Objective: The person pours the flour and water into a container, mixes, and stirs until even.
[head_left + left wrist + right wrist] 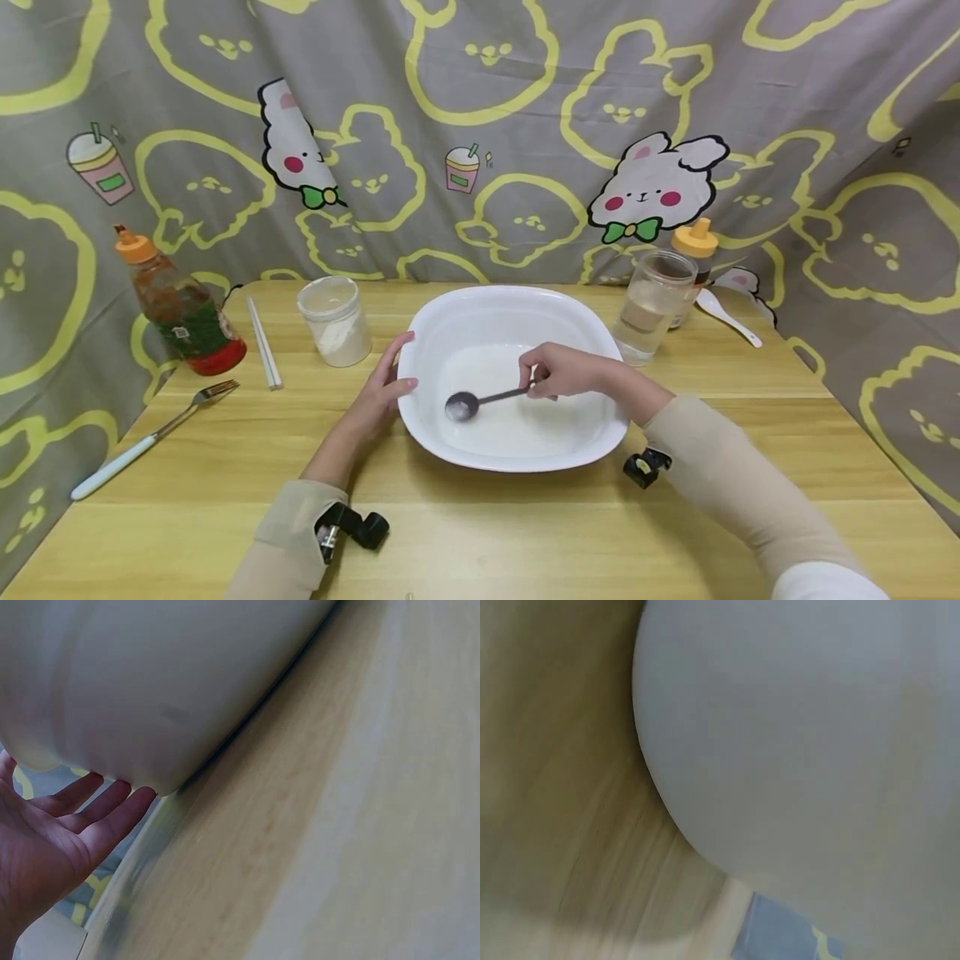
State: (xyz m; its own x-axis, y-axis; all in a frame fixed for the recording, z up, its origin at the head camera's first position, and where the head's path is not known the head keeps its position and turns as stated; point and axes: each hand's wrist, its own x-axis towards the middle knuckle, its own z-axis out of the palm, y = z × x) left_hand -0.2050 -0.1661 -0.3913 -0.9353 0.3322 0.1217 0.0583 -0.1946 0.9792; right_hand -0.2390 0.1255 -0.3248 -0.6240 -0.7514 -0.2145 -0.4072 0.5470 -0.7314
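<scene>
A white oval basin (431,346) sits on the wooden table, its floor pale white. My left hand (381,396) holds the basin's left side, thumb at the rim. In the left wrist view, its fingertips (139,796) rest against the outer wall. My right hand (562,371) reaches over the basin's right rim and pinches the handle of a dark long-handled spoon (462,407). The spoon's bowl is low inside the basin, left of its middle, with something whitish in it. In the right wrist view the basin's outer wall (795,750) fills most of the frame, and the hand is hidden.
Left of the basin stand a jar of white powder (342,337) and a red sauce bottle (183,312). White chopsticks (264,343) and a fork (153,437) lie nearby. At the right are a jar of clear liquid (645,317), an orange-capped bottle (695,242) and a white spoon (727,317).
</scene>
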